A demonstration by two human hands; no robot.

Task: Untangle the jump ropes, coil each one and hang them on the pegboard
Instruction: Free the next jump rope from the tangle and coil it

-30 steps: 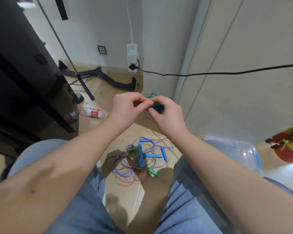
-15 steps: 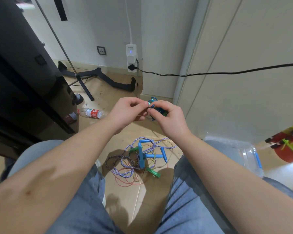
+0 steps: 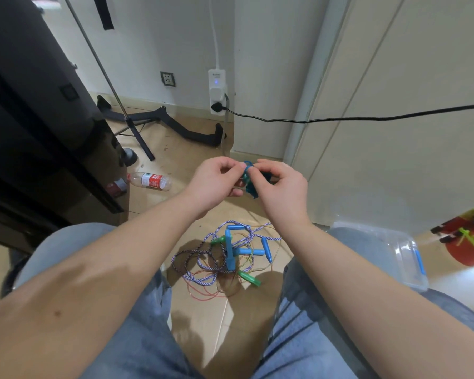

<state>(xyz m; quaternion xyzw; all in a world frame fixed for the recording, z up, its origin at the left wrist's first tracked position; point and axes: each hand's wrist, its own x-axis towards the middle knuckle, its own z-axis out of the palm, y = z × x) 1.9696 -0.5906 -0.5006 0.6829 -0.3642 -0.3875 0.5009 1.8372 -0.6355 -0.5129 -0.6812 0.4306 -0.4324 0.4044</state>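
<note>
As left hand [image 3: 215, 184] and right hand [image 3: 281, 188] pinch, teal rope [image 3: 251, 189] bunches — looped.

The bare left forearm [image 3: 107, 269] and bare right forearm [image 3: 367, 269] reach forward from the bottom corners and converge in mid-view, wrists nearly straight. The left hand [image 3: 214, 184] has its fingers curled, with thumb and forefinger pinching the top of a small teal-blue coiled cord bundle [image 3: 249, 184]. The right hand [image 3: 281, 190], its back toward the camera, curls round the same bundle from the other side, fingertips almost touching the left's.
</note>
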